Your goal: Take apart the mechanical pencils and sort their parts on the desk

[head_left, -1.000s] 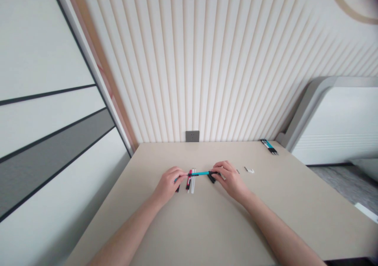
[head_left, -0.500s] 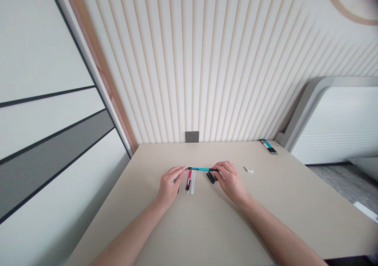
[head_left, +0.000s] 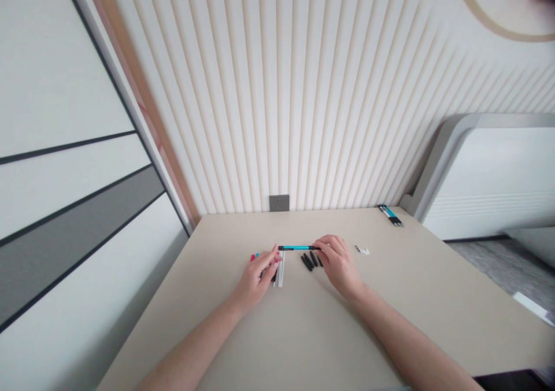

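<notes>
Right hand (head_left: 339, 265) was pinching the black end of a turquoise pen (head_left: 297, 247), pretty much level over the table (head_left: 321, 339). Left hand (head_left: 255, 278) had its index fingertip (head_left: 276, 249) right at the pen's other end, couldn't tell if it gripped anything. Both forearms (head_left: 208, 333) angled inward.

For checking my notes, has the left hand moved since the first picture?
Yes. Judged against the wall socket, the left hand has shifted to the right in the view.
</notes>
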The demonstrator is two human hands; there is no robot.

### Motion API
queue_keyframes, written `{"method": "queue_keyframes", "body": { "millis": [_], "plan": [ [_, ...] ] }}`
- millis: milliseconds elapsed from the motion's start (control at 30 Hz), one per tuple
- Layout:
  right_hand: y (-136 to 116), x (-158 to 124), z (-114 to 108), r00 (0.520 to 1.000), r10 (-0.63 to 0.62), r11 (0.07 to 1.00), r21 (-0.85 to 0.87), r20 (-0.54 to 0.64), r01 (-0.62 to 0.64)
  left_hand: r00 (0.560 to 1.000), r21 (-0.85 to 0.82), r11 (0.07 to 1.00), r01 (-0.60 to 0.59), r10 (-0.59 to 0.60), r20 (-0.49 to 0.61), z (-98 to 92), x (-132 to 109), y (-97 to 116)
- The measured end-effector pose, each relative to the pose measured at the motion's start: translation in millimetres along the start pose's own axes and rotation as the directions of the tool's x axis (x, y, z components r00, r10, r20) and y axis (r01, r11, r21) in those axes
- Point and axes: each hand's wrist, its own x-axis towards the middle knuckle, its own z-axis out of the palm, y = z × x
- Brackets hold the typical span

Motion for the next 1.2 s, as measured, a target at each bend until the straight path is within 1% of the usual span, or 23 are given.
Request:
{"method": "queue_keyframes", "body": {
  "millis": [167,367,567,733,900,1067,1200],
  "plan": [
    [-7,3,-2,1.000,0.000,1.000,0.003,-0.003,0.000,0.999,-0.005,1.000,0.001,-0.002,-0.052,-4.3,3,3],
    [-3,3,-4,0.999,-0.024,1.000,0.004,-0.029,0.025,1.000,0.002,1.000,-0.001,0.001,-0.001,-3.2,1,2],
    [1,4,0,0.995,0.069,0.995,0.081,-0.066,-0.063,0.997,0.036,0.999,-0.026,0.028,-0.078,-6.9,4,3],
    [6,3,3,0.991,0.118,0.977,0.186,-0.056,-0.106,0.998,0.040,0.999,-0.021,0.024,-0.062,-7.9,5,3],
    [4,3,2,0.985,0.162,0.952,0.270,-0.055,-0.142,0.998,0.032,0.999,-0.015,0.017,-0.054,-8.5,5,3],
    [1,1,3,0.973,0.221,0.928,0.322,-0.074,-0.186,0.999,0.003,1.000,-0.006,0.006,-0.044,-7.0,4,1],
    [-1,-2,5,0.963,0.251,0.926,0.314,-0.095,-0.210,1.000,-0.010,1.000,-0.006,0.006,-0.017,-5.0,2,0]
  ]
}}
